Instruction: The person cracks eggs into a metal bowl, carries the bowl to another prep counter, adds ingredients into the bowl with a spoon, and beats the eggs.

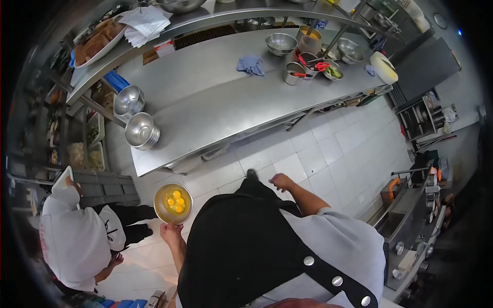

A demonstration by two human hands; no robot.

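Left hand [172, 233] is closed on the near edge of a round, silver metal bowl [158, 211] holding at least four raw yellow egg yolks [176, 194], above pale floor tiles [203, 183]. Right hand [281, 182] is half open, nothing visible in it. One-handed tilting or bumping the nearby co-worker [77, 241] could spill egg. Red lettering on the white top: illegible.

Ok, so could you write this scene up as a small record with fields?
Left hand: holding a metal bowl
In the bowl: four egg yolks
Right hand: in mid-air, loosely curled, nothing visible in it
Steel counter: crumpled blue cloth, nested metal bowls
Floor: pale tiles
Nearby: a co-worker in a white top, to the left
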